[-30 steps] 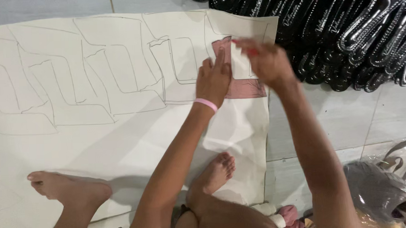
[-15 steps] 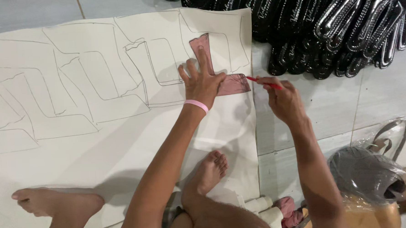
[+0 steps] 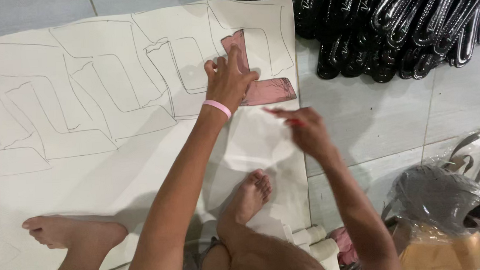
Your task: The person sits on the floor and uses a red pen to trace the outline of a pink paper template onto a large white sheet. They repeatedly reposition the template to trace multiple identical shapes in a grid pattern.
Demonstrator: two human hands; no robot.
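Pink L-shaped template point(image 3: 268, 90), long leg toward sheet's point(image 3: 90, 174) far edge

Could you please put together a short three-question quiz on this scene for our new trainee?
1. True or false: the left hand presses flat on the pink L-shaped template.
2. What does the right hand hold? A) scissors B) a thin red marker C) tape
3. What lies under the template?

Key: 1 true. 2 B. 3 The large white sheet with traced outlines.
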